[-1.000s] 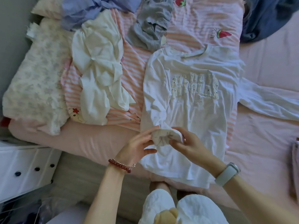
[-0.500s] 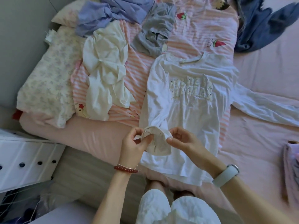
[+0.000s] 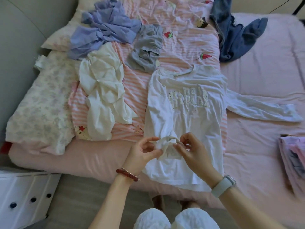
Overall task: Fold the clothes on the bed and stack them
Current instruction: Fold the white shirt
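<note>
white cuff: both grips are clamped on the cuff (image 3: 166, 143) of the near sleeve; the left hand (image 3: 142, 152) pinches its left edge between thumb and fingertips, the right hand (image 3: 192, 150) pinches its right edge.
change: a second ago the cuff was bunched tight between the two hands; now they sit slightly further apart and the cuff is stretched open into a small arch, lifted just off the fabric below.
meaning: looks like the sleeve end is being straightened out so it can lie flat; the fold itself is not yet made.
shirt: the white long-sleeved shirt (image 3: 194, 123) lies face up at the near edge of the bed (image 3: 264, 66), this sleeve drawn down along its body, the other sleeve (image 3: 264, 109) stretched out to the right on the pink sheet.
still to fold: a cream garment (image 3: 102, 96), a lilac shirt (image 3: 105, 28), a grey garment (image 3: 146, 50) and a denim piece (image 3: 234, 35) lie crumpled further up the bed.
stack: folded pinkish clothes (image 3: 293, 156) sit at the right edge, well apart from the shirt.
progress: early, by my reckoning; most pieces remain loose.
</note>
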